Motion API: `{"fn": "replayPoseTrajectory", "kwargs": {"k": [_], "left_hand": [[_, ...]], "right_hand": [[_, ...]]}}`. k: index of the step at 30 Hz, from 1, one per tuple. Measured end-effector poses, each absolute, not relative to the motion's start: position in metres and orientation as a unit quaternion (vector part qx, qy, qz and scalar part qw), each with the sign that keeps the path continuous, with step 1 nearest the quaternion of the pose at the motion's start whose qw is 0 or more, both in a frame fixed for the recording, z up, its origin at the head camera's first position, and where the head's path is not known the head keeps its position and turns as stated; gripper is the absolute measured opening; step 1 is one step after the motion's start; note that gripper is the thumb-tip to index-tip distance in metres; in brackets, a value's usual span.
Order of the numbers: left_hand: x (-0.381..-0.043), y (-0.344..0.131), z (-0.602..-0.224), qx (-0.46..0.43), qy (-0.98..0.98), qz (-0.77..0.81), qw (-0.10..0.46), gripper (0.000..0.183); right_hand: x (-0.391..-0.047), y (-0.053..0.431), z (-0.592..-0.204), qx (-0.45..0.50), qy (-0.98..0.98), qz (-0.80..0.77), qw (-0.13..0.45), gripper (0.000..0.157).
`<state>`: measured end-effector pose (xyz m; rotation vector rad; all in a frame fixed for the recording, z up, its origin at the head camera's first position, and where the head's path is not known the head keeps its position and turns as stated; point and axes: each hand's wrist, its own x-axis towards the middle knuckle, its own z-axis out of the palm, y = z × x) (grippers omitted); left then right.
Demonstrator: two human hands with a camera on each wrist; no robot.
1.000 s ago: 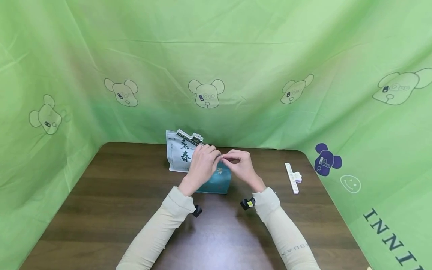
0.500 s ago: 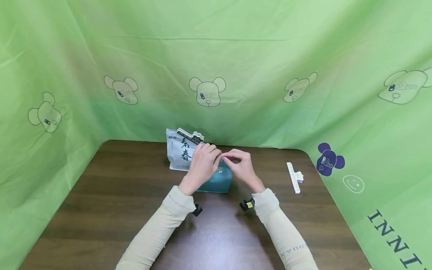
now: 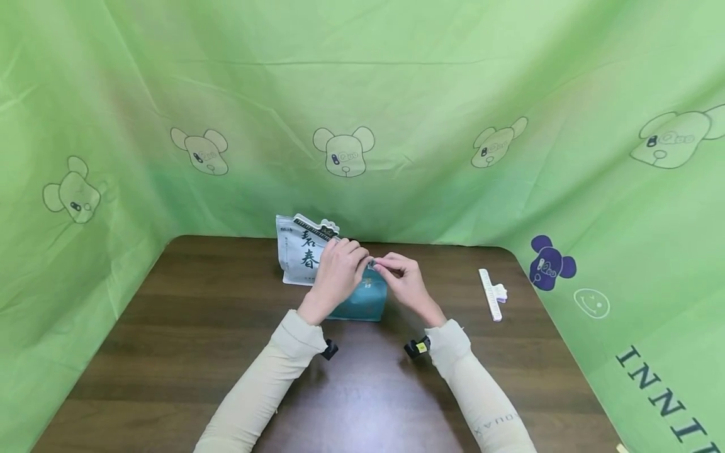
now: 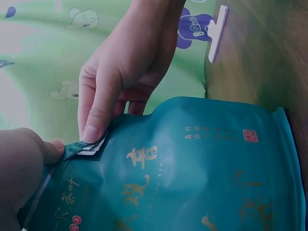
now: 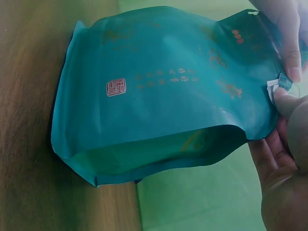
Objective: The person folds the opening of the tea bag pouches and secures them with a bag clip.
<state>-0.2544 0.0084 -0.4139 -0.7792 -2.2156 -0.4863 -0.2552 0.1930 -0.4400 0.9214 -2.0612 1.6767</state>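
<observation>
Left hand (image 3: 338, 267), right hand (image 3: 405, 281): pinch grip on creased tab (image 4: 91, 149) atop satiny teal pouch (image 4: 192, 163)

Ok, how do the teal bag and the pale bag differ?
Lettering: the teal bag has gold characters; the pale bag has dark ones. Top: the pale bag wears a slanted clip; on the teal bag no clip shows, and the left hand and right hand pinch its top edge. Place: the pale bag is farther back than the teal bag. Both stand on the table.
</observation>
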Motion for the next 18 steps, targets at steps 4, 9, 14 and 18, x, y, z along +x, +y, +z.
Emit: {"fn": "replayPoseTrajectory", "kwargs": {"k": [4, 9, 14, 18], "left_hand": [[-0.254, 0.009, -0.413, -0.302, -0.861, -0.191, 0.361, 0.006], [-0.254, 0.008, -0.414, -0.305, -0.861, -0.193, 0.36, 0.007], [-0.254, 0.008, -0.414, -0.305, -0.862, -0.196, 0.355, 0.009], [-0.254, 0.007, -0.414, -0.307, -0.861, -0.199, 0.353, 0.01]], "right_hand": [[-0.253, 0.196, -0.439, 0.318, -0.734, 0.584, 0.137, 0.019], [-0.25, 0.201, -0.439, 0.318, -0.742, 0.579, 0.111, 0.022], [-0.25, 0.204, -0.439, 0.287, -0.755, 0.58, 0.108, 0.018], [-0.25, 0.204, -0.44, 0.256, -0.765, 0.579, 0.119, 0.01]]}}
